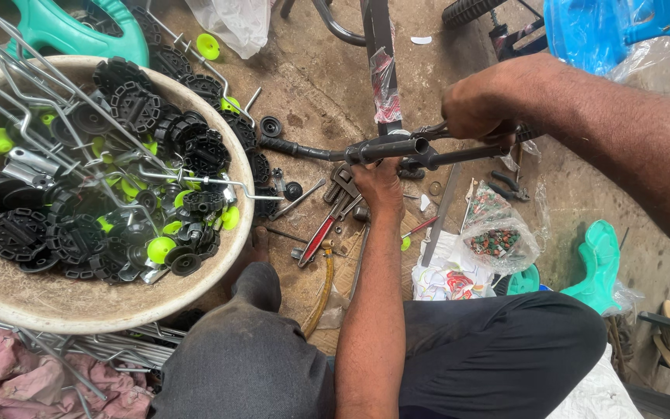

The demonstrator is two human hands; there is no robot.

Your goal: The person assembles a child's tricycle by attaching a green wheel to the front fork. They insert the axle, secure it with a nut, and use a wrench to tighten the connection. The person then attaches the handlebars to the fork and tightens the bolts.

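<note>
A black bicycle handlebar (327, 152) with a rubber grip at its left end lies across the middle of the view, joined to an upright frame tube (381, 70). My left hand (378, 180) grips the bar from below near its centre. My right hand (478, 105) closes over the bar's right side, by the brake lever. Under the bar on the dirty floor lie a red-handled plier (321, 237), a wrench and other small tools.
A big beige basin (79, 302) at left holds several black plastic wheels, lime-green caps and metal brackets. A clear bag of small parts (496, 237) sits at right beside teal plastic pieces (599, 260). My knees fill the bottom edge. Blue plastic lies at top right.
</note>
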